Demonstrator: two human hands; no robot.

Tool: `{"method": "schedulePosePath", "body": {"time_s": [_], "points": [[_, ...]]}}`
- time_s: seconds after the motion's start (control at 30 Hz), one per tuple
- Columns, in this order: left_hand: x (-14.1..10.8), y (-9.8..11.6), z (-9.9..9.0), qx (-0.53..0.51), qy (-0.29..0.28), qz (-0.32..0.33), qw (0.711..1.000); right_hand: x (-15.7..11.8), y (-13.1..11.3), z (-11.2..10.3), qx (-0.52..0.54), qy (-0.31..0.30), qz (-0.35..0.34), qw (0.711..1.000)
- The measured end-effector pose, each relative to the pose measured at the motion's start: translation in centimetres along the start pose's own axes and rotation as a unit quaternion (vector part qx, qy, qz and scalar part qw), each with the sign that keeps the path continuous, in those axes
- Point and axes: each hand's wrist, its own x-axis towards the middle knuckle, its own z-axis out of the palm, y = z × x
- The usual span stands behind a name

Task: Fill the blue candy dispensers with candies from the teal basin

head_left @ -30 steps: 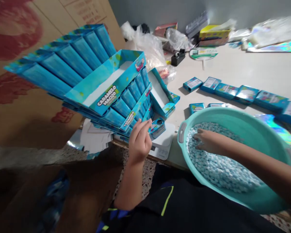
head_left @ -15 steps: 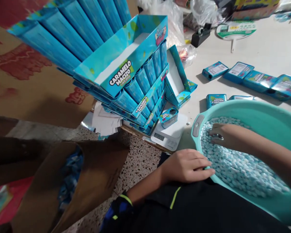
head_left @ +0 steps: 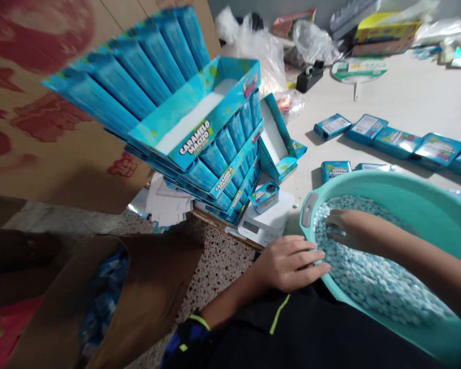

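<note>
glossy plastic tub

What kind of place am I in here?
Probably a small candy-packing workspace: a teal tub full of small pale-blue candies, a white digital scale with a blue packet on it, and stacked display trays marked "Caramelo Macizo".

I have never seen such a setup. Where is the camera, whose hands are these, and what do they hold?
No robot here: every picture comes from one camera on the head of a person, looking down. Their own left hand, bare, rests on the rim of a turquoise basin; their bare right hand reaches into small pale pieces, and I cannot tell if it holds any. On the table, a small blue pack sits on a white scale, beside stacked blue boxes.
</note>
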Motion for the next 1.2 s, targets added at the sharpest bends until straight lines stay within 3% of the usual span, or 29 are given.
{"method": "schedulePosePath", "body": {"time_s": [0.07, 0.13, 0.23, 0.33, 0.43, 0.5, 0.57, 0.63, 0.7, 0.77, 0.87, 0.97, 1.0, 1.07, 1.13, 1.2], "points": [[1.4, -1.0, -1.5, 0.11, 0.075, -0.057, 0.989, 0.1, 0.0, -0.3, 0.027, 0.005, -0.008, 1.0], [2.8, -2.4, -2.5, 0.206, 0.102, -0.166, 0.959, 0.2, 0.0, -0.9, 0.05, 0.0, -0.008, 0.999], [3.8, -5.1, -2.6, 0.302, 0.009, -0.292, 0.908, 0.5, 0.0, -1.9, 0.067, 0.009, -0.004, 0.998], [3.6, -7.3, -2.0, 0.331, -0.039, -0.33, 0.883, 0.7, 0.4, -2.3, 0.064, 0.038, -0.004, 0.997], [4.0, -7.2, -3.1, 0.298, -0.04, -0.262, 0.917, 0.6, 1.0, -2.7, 0.043, 0.07, -0.017, 0.996], [5.5, -5.5, -5.3, 0.273, -0.023, -0.168, 0.947, 0.2, 0.9, -4.1, 0.032, 0.124, -0.037, 0.991], [8.0, -3.2, -8.6, 0.272, 0.015, -0.077, 0.959, -0.4, -0.3, -6.9, 0.06, 0.22, -0.075, 0.971], [11.4, -1.2, -12.2, 0.302, 0.056, -0.025, 0.951, -0.7, -2.9, -10.8, 0.141, 0.318, -0.149, 0.926], [14.9, -0.4, -15.7, 0.332, 0.077, 0.003, 0.94, 0.0, -6.7, -15.0, 0.196, 0.336, -0.254, 0.886], [18.1, -0.8, -18.5, 0.342, 0.091, 0.004, 0.935, 1.8, -10.8, -18.8, 0.181, 0.32, -0.341, 0.865], [20.8, -2.2, -21.3, 0.36, 0.126, 0.021, 0.924, 6.3, -15.0, -22.8, 0.199, 0.401, -0.375, 0.812], [19.4, -2.8, -22.2, 0.407, 0.203, 0.002, 0.891, 11.6, -15.7, -25.3, 0.297, 0.47, -0.332, 0.762], [18.1, -2.8, -22.2, 0.428, 0.199, -0.03, 0.881, 13.3, -15.4, -26.0, 0.337, 0.491, -0.292, 0.748], [14.8, -2.8, -21.6, 0.466, 0.125, -0.102, 0.87, 16.2, -14.7, -26.9, 0.404, 0.521, -0.186, 0.728], [11.5, -3.3, -20.9, 0.472, 0.05, -0.139, 0.869, 18.3, -14.4, -27.3, 0.412, 0.518, -0.116, 0.741], [9.2, -4.1, -20.2, 0.473, 0.034, -0.115, 0.873, 19.6, -14.7, -27.2, 0.363, 0.501, -0.084, 0.781]]}}
